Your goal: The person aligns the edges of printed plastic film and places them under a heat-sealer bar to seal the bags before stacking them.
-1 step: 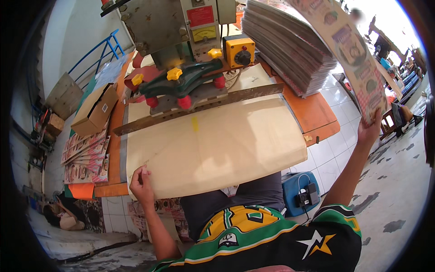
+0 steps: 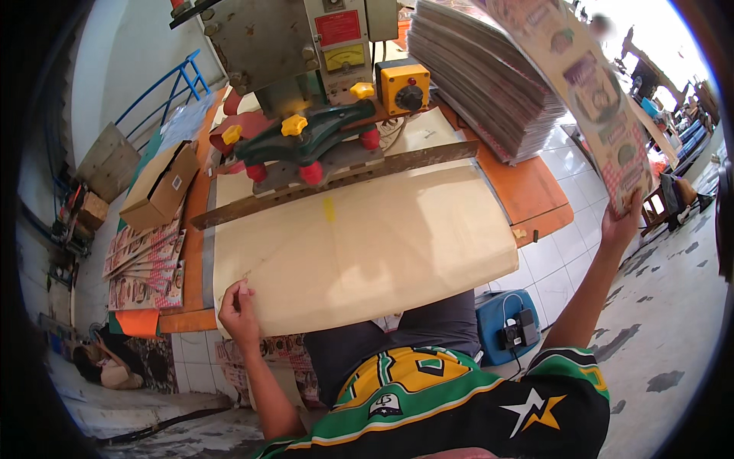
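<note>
Right hand (image 2: 621, 223) grips a slightly shifted printed sheet (image 2: 604, 99), left hand's (image 2: 239, 312) hold unclear; cardboard box (image 2: 162, 187) at tabletop's (image 2: 197, 256) left edge.

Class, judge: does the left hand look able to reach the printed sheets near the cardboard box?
Probably yes: nothing stands between the left hand and the printed sheets, whose near ends lie uncovered.

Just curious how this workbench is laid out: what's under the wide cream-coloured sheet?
Past the near edge of the sheet, dark grey trousers and colourful printed pieces show lower down. Orange tabletop shows beyond both sides. Whatever lies directly beneath is covered.
</note>
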{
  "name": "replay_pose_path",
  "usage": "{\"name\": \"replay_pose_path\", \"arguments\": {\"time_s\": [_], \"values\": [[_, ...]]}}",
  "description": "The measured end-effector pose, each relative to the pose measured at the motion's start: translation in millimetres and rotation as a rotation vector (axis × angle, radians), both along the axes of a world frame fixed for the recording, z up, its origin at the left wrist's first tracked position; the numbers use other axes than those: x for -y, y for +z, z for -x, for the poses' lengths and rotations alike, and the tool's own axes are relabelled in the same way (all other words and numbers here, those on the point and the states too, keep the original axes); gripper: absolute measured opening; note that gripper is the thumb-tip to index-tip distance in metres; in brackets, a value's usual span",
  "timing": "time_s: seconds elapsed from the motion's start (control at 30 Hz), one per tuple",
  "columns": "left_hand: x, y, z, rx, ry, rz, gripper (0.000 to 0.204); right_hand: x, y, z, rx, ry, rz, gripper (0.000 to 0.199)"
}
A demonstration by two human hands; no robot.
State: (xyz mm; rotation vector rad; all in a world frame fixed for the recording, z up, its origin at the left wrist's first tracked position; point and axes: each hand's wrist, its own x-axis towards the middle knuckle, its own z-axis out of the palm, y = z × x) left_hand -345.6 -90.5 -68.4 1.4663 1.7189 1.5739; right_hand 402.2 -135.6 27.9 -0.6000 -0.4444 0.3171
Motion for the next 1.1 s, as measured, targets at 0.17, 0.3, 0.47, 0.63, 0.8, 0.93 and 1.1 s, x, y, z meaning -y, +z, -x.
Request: {"name": "replay_pose_path", "arguments": {"time_s": [0.17, 0.3, 0.47, 0.63, 0.8, 0.93, 1.1], "values": [[1.0, 9.3, -0.1, 0.118, -0.134, -0.004, 0.025, 29.6, -62.8, -32.4, 0.098, 0.216, -0.049, 0.051], [5.8, 28.8, -9.2, 0.236, -0.448, -0.018, 0.048, 31.1, -88.4, -33.5, 0.111, 0.370, 0.001, 0.051], [7.5, 33.1, -40.7, 0.485, -0.594, -0.149, 0.075, -4.9, -69.2, 41.1, 0.259, 0.586, 0.058, 0.051], [-10.5, 34.5, -11.9, 0.391, -0.480, -0.047, 0.045, -42.9, -51.9, 116.3, 0.311, 0.742, 0.210, 0.046], [-24.9, 35.2, 24.7, 0.421, -0.197, -0.057, 0.018, -80.3, -42.7, 154.4, 0.578, 0.821, 0.355, 0.035], [-24.1, 44.7, 68.8, 0.156, -0.215, -0.068, 0.017, -93.5, -37.0, 170.4, 0.646, 0.896, 0.347, 0.027], [-18.2, 31.5, 78.2, 0.142, -0.158, -0.021, 0.016, -99.0, -31.2, 185.0, 0.824, 0.967, 0.532, 0.024]]}}
